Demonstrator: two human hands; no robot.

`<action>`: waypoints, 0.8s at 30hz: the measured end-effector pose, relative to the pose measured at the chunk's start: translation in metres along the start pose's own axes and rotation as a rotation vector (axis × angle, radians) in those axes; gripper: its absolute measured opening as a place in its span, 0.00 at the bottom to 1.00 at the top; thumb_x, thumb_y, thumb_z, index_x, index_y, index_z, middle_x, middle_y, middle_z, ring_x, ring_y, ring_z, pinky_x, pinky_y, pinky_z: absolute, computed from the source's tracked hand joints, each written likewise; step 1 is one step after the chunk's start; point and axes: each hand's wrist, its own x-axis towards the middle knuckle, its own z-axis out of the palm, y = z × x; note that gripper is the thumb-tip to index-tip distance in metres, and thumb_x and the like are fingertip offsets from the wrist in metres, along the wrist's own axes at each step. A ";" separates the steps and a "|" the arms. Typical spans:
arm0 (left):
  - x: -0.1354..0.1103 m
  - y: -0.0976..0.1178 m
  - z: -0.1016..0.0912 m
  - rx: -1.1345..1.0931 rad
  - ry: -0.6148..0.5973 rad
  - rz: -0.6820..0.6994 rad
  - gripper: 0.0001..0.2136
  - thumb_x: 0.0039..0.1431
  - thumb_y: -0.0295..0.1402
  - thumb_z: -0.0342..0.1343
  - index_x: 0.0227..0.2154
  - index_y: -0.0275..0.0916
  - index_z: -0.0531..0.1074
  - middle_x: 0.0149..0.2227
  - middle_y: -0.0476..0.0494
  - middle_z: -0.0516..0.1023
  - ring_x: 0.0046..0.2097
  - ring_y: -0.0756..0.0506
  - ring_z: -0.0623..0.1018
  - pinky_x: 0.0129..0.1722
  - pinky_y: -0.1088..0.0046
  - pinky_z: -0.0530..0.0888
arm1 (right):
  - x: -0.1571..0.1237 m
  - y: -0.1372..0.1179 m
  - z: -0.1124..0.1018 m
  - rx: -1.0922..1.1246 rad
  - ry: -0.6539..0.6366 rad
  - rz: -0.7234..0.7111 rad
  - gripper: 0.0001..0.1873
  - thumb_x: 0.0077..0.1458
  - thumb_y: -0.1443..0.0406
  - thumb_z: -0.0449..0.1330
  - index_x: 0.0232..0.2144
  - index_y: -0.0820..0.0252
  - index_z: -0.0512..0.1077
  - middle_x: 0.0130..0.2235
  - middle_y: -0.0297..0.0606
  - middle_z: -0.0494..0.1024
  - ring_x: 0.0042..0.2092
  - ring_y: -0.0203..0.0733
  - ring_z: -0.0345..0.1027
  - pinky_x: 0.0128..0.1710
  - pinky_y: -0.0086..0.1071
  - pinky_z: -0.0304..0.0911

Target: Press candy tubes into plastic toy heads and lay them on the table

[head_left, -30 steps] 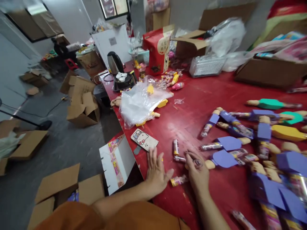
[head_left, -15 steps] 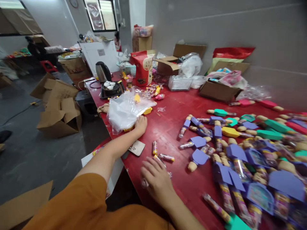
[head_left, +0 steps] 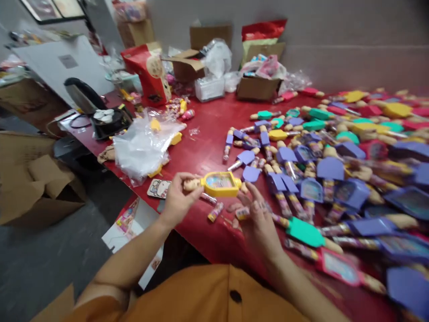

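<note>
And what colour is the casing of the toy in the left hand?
Yellow; the casing shows best in the head view.

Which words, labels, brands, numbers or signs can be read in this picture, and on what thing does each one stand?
None can be read.
Red bag: marks in its pale circle, too blurred.
White panel: grey patch, too blurred.
Wrapped tubes: print too small and blurred.
White box: printed strip, too blurred.
Yellow toy in the left hand: coloured picture, no readable words.
</note>
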 end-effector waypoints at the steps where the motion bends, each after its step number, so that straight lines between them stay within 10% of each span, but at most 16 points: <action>1: -0.022 -0.001 0.007 0.003 -0.081 -0.037 0.13 0.48 0.35 0.57 0.34 0.37 0.61 0.38 0.43 0.74 0.39 0.48 0.75 0.39 0.72 0.73 | -0.005 -0.004 -0.003 0.017 -0.024 -0.016 0.31 0.49 0.50 0.58 0.52 0.54 0.58 0.37 0.40 0.71 0.28 0.39 0.67 0.14 0.25 0.58; 5: -0.083 -0.012 0.028 0.371 -0.381 0.069 0.18 0.49 0.28 0.54 0.45 0.39 0.60 0.46 0.40 0.72 0.46 0.44 0.74 0.44 0.66 0.72 | -0.038 -0.009 -0.011 -0.135 -0.171 0.029 0.22 0.47 0.59 0.63 0.45 0.56 0.67 0.27 0.32 0.68 0.21 0.32 0.60 0.18 0.25 0.59; 9: -0.111 -0.023 0.042 0.463 -0.364 0.376 0.30 0.51 0.32 0.55 0.55 0.38 0.47 0.53 0.32 0.65 0.51 0.40 0.70 0.48 0.63 0.71 | -0.070 -0.010 -0.019 -0.206 -0.098 0.162 0.19 0.48 0.56 0.61 0.41 0.59 0.68 0.27 0.33 0.68 0.20 0.31 0.57 0.16 0.25 0.56; 15: -0.120 0.005 0.055 -0.085 -0.600 -0.305 0.20 0.50 0.37 0.56 0.45 0.37 0.61 0.38 0.43 0.73 0.35 0.49 0.74 0.34 0.74 0.73 | -0.103 -0.027 -0.066 -0.135 0.266 -0.033 0.26 0.44 0.42 0.56 0.22 0.60 0.63 0.23 0.33 0.62 0.23 0.32 0.55 0.20 0.26 0.57; 24: -0.126 0.040 0.089 -0.107 -1.100 -0.676 0.21 0.42 0.39 0.61 0.39 0.36 0.65 0.28 0.51 0.69 0.21 0.56 0.67 0.19 0.81 0.66 | -0.156 -0.065 -0.117 -0.613 -0.031 -0.166 0.10 0.42 0.64 0.65 0.30 0.57 0.71 0.32 0.37 0.74 0.32 0.40 0.70 0.28 0.30 0.67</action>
